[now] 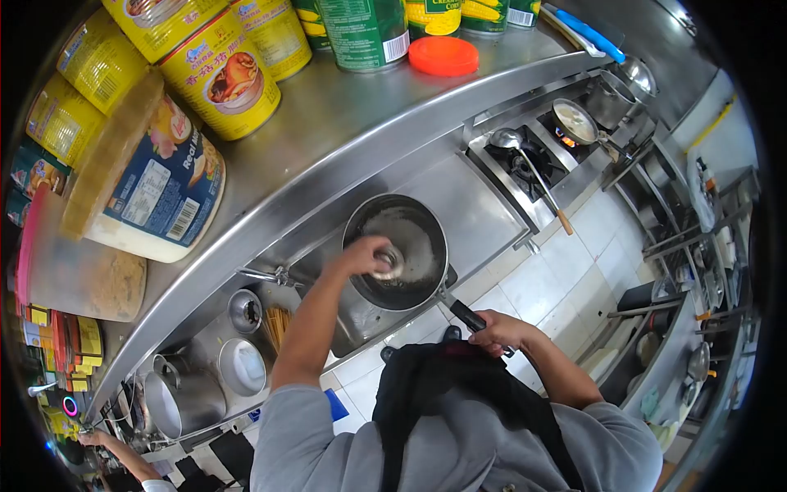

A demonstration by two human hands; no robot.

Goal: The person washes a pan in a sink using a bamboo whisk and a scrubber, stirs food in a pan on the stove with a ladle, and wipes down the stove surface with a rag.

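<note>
A dark, deep frying pan point(426, 238) is held over the sink point(361, 324), with greyish, soapy-looking liquid across its bottom. My right hand point(494, 331) is wrapped round the pan's black handle point(467, 315). Inside the pan, my left hand point(366, 256) has its fingers closed on a round, silvery scouring pad point(393, 261), pressed to the pan's inner surface. The undersides of the left fingers are hidden. Just left of the pan is the faucet point(269, 275).
Yellow cans point(221, 86) and a mayonnaise tub point(164, 176) line the shelf above. A ladle point(537, 168) lies across the stove; behind it a pan point(574, 121) sits over flame. Pots point(184, 402) stand at lower left, near another person's arm point(123, 455).
</note>
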